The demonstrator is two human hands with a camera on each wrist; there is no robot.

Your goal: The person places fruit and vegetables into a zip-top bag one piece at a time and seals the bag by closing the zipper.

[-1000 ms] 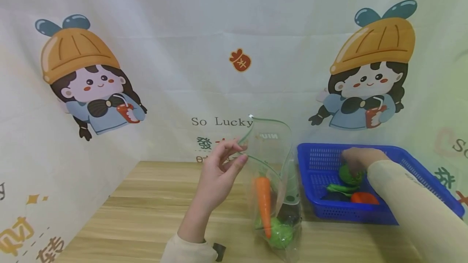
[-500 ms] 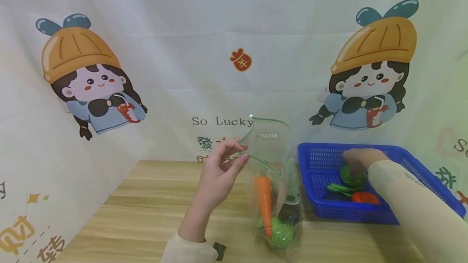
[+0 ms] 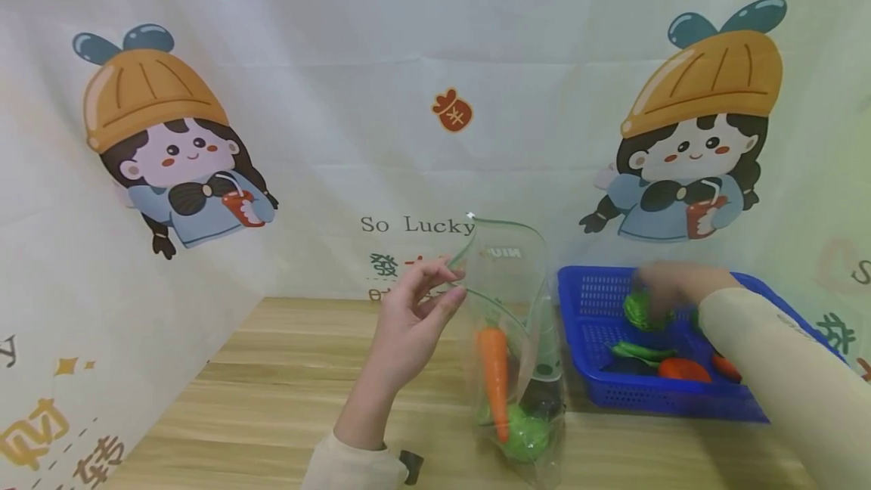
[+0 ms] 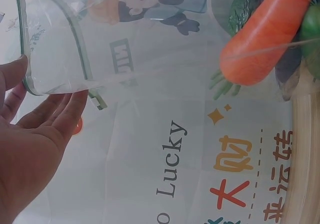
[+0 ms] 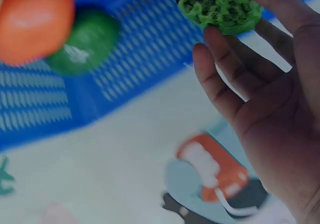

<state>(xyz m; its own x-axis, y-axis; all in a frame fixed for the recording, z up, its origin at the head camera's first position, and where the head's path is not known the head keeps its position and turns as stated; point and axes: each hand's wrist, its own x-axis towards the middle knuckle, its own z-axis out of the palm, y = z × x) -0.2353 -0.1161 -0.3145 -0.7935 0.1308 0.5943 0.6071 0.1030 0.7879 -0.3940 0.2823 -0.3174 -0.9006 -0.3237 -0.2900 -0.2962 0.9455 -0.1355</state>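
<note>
A clear zip bag point(image 3: 506, 278) with a green-edged mouth stands upright, with a carrot point(image 3: 494, 376), a round green vegetable point(image 3: 525, 433) and a dark vegetable inside. My left hand point(image 3: 411, 327) holds the near side of its mouth, thumb and fingers spread at the rim; in the left wrist view that left hand point(image 4: 42, 124) has the thumb on one edge and fingertips under the other. Over the blue basket, my right hand point(image 3: 670, 286) holds a round, bumpy green vegetable point(image 3: 640, 312). The right wrist view shows its thumb and fingertips around that bumpy vegetable point(image 5: 217, 8).
The blue basket point(image 3: 680, 399) sits on the wooden table point(image 3: 272, 399), right of the bag. In it lie green peppers point(image 3: 636, 351), a red vegetable point(image 3: 683, 370) and a dark item. A smooth green vegetable point(image 5: 87, 41) is beside an orange-red one point(image 5: 35, 21). A printed cloth hangs behind.
The right hand has shifted slightly up and left with the bumpy green vegetable. A second red piece and another green one now show beside its sleeve. The left hand keeps its place at the bag.
</note>
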